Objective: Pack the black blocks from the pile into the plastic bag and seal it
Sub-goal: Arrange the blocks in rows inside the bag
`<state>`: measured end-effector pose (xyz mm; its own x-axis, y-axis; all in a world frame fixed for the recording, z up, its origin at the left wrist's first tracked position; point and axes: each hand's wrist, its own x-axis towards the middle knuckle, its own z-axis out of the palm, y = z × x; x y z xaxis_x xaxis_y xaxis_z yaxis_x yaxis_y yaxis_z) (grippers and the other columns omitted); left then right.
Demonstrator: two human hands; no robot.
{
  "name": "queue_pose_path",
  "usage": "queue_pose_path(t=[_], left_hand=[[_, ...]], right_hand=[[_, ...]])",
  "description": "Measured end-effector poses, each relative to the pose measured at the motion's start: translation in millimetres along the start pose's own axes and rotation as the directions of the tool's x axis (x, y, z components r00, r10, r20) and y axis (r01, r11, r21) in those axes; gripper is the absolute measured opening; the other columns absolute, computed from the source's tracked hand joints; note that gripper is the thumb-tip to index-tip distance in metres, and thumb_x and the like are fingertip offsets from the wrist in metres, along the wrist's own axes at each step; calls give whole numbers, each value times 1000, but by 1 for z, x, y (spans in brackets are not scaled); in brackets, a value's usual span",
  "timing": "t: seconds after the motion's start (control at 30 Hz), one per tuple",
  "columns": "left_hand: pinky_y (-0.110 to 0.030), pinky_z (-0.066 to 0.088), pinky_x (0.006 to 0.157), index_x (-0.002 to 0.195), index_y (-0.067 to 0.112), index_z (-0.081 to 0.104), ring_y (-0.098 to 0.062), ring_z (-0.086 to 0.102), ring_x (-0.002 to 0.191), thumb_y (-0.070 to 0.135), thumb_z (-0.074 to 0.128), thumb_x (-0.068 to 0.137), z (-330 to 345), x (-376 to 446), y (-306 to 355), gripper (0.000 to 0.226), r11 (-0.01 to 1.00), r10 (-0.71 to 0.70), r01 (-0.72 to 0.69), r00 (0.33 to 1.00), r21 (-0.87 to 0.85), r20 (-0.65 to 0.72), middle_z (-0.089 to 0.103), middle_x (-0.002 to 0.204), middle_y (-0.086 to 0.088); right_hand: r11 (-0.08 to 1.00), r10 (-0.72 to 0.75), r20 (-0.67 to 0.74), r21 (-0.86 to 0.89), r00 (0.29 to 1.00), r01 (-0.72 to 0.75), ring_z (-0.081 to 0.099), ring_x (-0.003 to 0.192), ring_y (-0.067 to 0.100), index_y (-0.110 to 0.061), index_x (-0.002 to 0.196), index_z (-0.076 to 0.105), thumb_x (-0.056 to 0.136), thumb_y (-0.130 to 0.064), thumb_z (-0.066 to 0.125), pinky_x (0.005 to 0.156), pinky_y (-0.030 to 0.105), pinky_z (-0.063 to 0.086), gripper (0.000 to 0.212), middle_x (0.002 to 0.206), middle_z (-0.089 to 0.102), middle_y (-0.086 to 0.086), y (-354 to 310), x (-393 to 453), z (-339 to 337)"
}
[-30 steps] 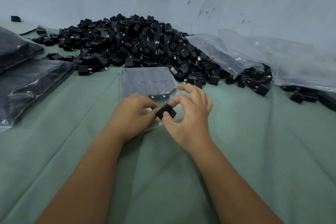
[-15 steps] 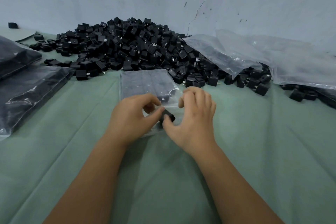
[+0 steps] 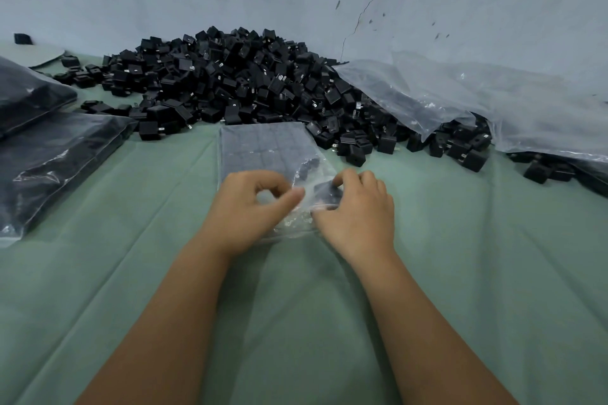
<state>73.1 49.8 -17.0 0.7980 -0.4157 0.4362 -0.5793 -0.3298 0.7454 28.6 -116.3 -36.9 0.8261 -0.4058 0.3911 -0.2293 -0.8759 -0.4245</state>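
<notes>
A second ago my right hand point(image 3: 357, 210) pinched the black block point(image 3: 327, 190) outside the plastic bag point(image 3: 263, 151); now it sits inside the mouth at frame centre, fingers curled pushing it in. My left hand point(image 3: 250, 207) pinches the bag's edge. One more packed; sealing remains. I read no writing anywhere.

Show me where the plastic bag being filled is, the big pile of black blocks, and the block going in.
plastic bag point(image 3: 263, 148): head view, on its filled upper part.
pile of black blocks point(image 3: 237, 76): head view, on the heap's middle.
block point(image 3: 325, 190): head view, on its top, seen through the plastic.
</notes>
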Motion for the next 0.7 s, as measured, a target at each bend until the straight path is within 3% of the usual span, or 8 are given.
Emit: queue_pose_path(t=[0.1,0.17,0.23,0.3,0.43,0.53,0.7], left_hand=[[-41,46,94,82,18,75,-18,62,98,40,55,87,-3,5,-11,30,986,-17,54,974,158,-225,72,90,3],[-49,36,107,98,19,75,-25,52,123,29,58,92,-5,8,-20,20,948,-81,168,949,272,-306,71,111,0],[-47,21,118,120,26,67,-23,30,143,30,57,94,-5,8,-27,29,890,-201,298,936,346,-290,56,140,1],[-43,7,120,141,34,48,-20,8,150,39,51,95,-2,7,-32,46,832,-280,356,932,425,-231,31,159,1],[-46,-1,121,153,37,21,-21,-9,151,47,45,93,0,10,-39,65,735,-368,392,916,553,-161,6,165,-3],[-47,-2,121,154,37,17,-22,-11,151,49,42,93,0,11,-42,67,709,-394,401,908,580,-144,3,165,-4],[-46,-3,120,154,37,16,-22,-11,151,48,40,95,1,12,-40,65,705,-408,401,904,585,-128,1,165,-4]], right_hand=[[1000,-21,40,20,999,21,41,91,19,-26,97,49,69,-31,62,79,30,34,32,97,42,-6,1,0,-1],[998,-3,67,58,998,-1,48,89,21,-24,96,50,71,-23,64,75,32,41,29,97,45,-5,3,5,-2],[997,8,83,74,997,-14,52,83,20,-25,95,51,75,-19,65,64,32,41,25,97,48,-5,3,12,-2],[997,4,75,77,997,-10,52,76,17,-28,91,52,80,-20,65,54,28,34,19,93,50,-5,3,19,0],[990,17,91,140,996,-30,49,62,8,-27,81,50,80,-18,66,48,27,31,19,71,51,-12,3,27,2],[969,16,165,242,986,-57,57,65,19,-25,79,48,83,-16,66,54,33,46,20,73,59,-5,10,28,4],[961,7,226,267,974,-69,58,66,23,-25,83,51,83,-4,58,59,38,49,22,75,62,3,18,32,2]])
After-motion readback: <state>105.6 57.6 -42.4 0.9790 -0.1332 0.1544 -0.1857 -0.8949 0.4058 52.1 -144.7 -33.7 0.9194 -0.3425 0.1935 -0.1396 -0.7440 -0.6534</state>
